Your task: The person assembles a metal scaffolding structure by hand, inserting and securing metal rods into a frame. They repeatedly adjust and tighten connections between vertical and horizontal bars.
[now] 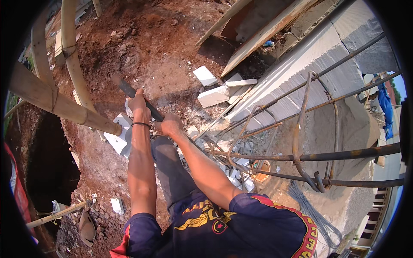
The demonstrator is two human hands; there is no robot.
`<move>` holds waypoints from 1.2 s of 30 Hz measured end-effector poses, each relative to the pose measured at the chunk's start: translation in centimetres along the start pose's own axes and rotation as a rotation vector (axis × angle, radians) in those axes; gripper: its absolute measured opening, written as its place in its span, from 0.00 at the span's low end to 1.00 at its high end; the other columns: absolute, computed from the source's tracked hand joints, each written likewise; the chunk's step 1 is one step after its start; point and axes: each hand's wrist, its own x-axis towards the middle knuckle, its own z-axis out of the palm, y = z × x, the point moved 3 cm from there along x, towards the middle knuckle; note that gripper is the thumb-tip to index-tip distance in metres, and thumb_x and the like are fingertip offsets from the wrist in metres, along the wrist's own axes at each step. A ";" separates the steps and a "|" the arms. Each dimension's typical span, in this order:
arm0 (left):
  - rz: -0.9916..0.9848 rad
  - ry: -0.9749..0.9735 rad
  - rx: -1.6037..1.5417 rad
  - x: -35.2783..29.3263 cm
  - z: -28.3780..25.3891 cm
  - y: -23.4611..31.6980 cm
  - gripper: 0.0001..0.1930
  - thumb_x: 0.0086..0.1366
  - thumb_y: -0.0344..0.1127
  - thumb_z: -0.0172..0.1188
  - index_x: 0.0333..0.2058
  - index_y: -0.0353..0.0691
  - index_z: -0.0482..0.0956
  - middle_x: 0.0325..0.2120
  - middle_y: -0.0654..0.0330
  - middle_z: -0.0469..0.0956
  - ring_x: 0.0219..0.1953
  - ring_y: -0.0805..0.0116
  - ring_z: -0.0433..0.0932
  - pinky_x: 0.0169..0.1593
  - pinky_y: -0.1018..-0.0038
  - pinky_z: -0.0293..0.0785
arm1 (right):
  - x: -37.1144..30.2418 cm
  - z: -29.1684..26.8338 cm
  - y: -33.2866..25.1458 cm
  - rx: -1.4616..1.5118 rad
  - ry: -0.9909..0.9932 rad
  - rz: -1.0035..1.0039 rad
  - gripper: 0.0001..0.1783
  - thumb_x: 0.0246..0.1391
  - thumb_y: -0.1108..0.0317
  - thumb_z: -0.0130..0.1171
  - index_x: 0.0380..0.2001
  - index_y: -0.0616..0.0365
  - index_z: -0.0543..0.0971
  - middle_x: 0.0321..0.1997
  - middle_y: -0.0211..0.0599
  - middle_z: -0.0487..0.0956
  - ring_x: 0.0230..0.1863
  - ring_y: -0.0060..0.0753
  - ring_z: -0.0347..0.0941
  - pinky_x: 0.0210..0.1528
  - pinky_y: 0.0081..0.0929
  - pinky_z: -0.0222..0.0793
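Observation:
A dark, straight bar-like tool (pixel 128 89) slants across the middle, its upper-left end brownish and blurred, so its exact kind is unclear. My left hand (pixel 137 105) wraps around its middle, with a dark band on the wrist. Lower down, my right hand (pixel 171 125) grips the near end. Beneath the tool is reddish-brown ground, and the far end appears apart from any block. Just left of my left forearm lies a white block (pixel 120 136), partly under a bamboo pole (pixel 92 118).
A deep dark pit (pixel 49 159) opens at the left. On the right, a rebar cage (pixel 297 157) stretches beside a pale block wall (pixel 301 73). Broken white blocks (pixel 214 96) lie ahead, near a leaning wooden plank (pixel 258 38). Bundled wire (pixel 316 215) is at lower right.

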 end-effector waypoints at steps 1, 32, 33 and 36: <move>0.010 -0.003 -0.017 -0.3 0.1 0.1 0.09 0.55 0.29 0.59 0.26 0.39 0.66 0.11 0.63 0.66 0.12 0.72 0.65 0.17 0.76 0.61 | -0.2 -0.2 0.1 0.011 0.033 -0.019 0.23 0.36 0.52 0.64 0.36 0.52 0.80 0.37 0.47 0.80 0.41 0.49 0.76 0.43 0.41 0.72; -0.226 -0.606 -0.613 7.4 -8.9 1.7 0.13 0.63 0.46 0.56 0.27 0.44 0.68 0.16 0.68 0.64 0.20 0.73 0.66 0.29 0.74 0.67 | -0.3 5.0 -2.2 -0.037 -0.097 -0.424 0.31 0.43 0.51 0.64 0.43 0.60 0.65 0.35 0.50 0.77 0.38 0.57 0.74 0.38 0.48 0.69; -0.225 -0.812 -0.647 7.3 -8.6 2.1 0.13 0.63 0.45 0.55 0.27 0.44 0.68 0.16 0.69 0.64 0.19 0.74 0.66 0.28 0.75 0.67 | -0.4 5.1 -2.1 -0.058 -0.023 -0.409 0.30 0.43 0.51 0.64 0.42 0.60 0.66 0.35 0.48 0.77 0.38 0.56 0.74 0.39 0.47 0.69; -0.199 -0.342 -0.423 9.6 -9.4 0.9 0.13 0.63 0.45 0.57 0.26 0.45 0.68 0.16 0.69 0.63 0.18 0.76 0.64 0.26 0.76 0.67 | -0.9 5.5 -0.8 -0.119 0.296 -0.421 0.28 0.43 0.51 0.63 0.42 0.58 0.68 0.35 0.44 0.76 0.39 0.51 0.74 0.40 0.44 0.68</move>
